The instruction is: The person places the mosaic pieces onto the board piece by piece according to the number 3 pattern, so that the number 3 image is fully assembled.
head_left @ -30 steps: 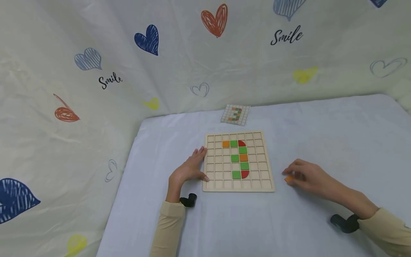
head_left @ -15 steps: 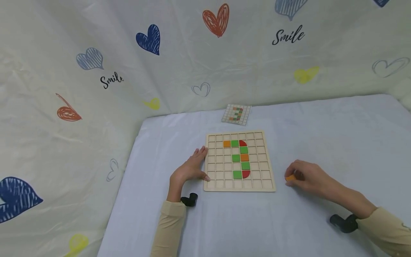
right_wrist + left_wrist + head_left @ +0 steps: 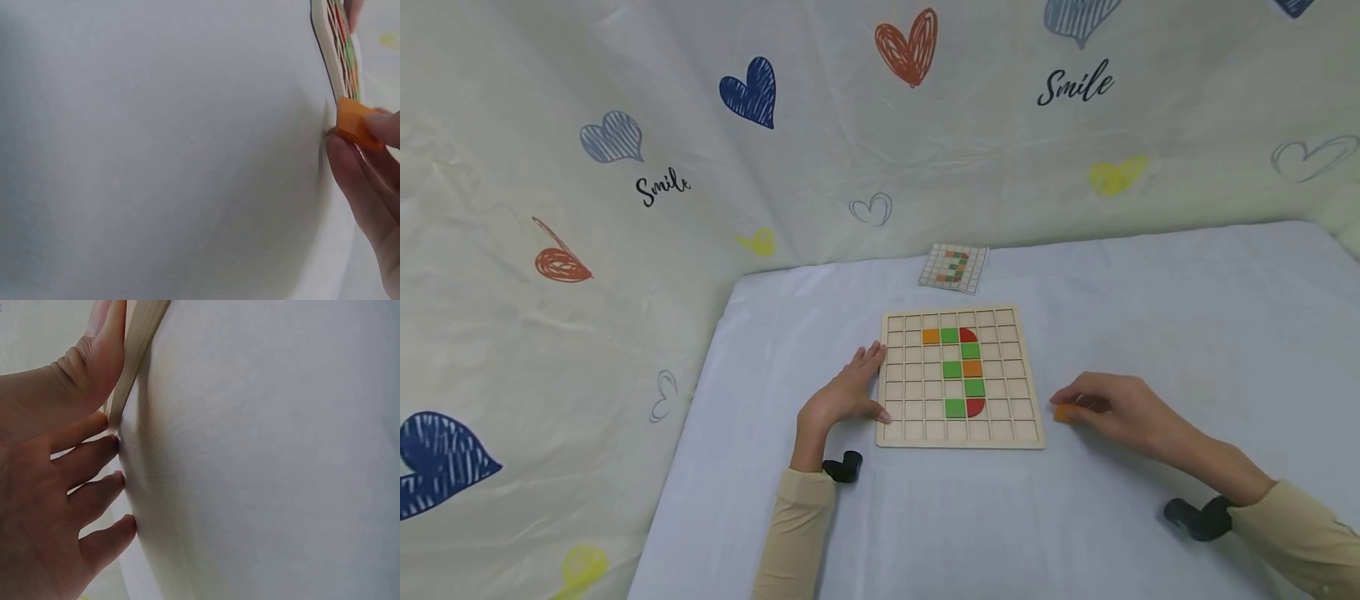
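My right hand (image 3: 1123, 412) pinches an orange square tile (image 3: 356, 124) between thumb and fingers, just right of the wooden grid board (image 3: 1011, 421). The tile stands tilted in the right wrist view. On the board lie several green tiles (image 3: 971, 351), two more orange squares (image 3: 972, 368) and two red rounded-corner tiles (image 3: 967, 335), set out like a figure 3. My left hand (image 3: 842, 392) spreads along the board's left side, thumb (image 3: 103, 356) and fingertips against its edge, the fingers fairly straight.
A small pattern card (image 3: 953, 268) printed with a similar coloured figure lies behind the board. The white tablecloth (image 3: 955, 525) covers the table, whose far edge meets a backdrop cloth (image 3: 820, 125) with hearts. Black cameras (image 3: 1201, 518) sit at both wrists.
My right hand, holding the orange tile, shifts slightly right and then left, now closer to the board's right edge. The left hand and the placed tiles stay where they were.
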A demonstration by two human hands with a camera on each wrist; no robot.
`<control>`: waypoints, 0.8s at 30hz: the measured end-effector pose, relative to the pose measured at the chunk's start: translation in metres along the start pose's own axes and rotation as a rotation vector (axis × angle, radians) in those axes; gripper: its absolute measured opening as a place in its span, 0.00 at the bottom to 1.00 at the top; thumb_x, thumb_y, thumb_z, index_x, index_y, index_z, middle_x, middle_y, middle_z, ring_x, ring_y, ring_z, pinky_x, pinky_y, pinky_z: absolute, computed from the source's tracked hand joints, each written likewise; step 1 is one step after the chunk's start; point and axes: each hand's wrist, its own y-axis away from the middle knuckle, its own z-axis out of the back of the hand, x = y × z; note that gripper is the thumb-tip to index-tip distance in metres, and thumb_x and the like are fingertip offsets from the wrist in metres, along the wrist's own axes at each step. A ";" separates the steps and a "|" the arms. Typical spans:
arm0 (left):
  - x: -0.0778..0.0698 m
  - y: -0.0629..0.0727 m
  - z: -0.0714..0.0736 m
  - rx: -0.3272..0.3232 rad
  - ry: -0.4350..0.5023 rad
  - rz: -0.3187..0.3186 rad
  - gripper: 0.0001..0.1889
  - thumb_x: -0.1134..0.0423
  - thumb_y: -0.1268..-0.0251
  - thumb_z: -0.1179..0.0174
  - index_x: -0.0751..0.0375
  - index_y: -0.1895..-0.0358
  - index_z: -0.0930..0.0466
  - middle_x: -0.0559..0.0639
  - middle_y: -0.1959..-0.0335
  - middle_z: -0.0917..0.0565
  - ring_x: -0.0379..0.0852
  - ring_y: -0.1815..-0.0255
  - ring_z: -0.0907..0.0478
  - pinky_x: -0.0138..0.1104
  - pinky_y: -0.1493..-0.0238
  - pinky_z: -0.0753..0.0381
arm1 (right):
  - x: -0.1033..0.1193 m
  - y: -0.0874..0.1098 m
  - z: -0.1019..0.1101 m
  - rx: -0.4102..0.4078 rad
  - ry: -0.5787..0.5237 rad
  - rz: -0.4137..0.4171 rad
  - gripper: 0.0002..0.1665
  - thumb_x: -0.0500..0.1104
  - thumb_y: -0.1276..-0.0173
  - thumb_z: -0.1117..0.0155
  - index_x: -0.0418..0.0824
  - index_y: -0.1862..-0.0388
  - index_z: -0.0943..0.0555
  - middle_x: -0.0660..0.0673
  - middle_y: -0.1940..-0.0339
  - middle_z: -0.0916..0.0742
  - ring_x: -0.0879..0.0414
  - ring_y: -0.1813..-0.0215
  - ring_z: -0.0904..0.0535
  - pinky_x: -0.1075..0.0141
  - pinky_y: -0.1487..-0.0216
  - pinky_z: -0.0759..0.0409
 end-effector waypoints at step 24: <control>-0.002 0.003 0.002 -0.001 0.013 -0.009 0.60 0.66 0.49 0.21 0.58 0.16 0.54 0.50 0.14 0.56 0.52 0.13 0.64 0.49 0.15 0.57 | 0.027 -0.025 -0.008 0.082 -0.115 -0.011 0.19 0.31 0.44 0.21 0.41 0.53 0.12 0.50 0.56 0.08 0.69 0.63 0.16 0.72 0.59 0.13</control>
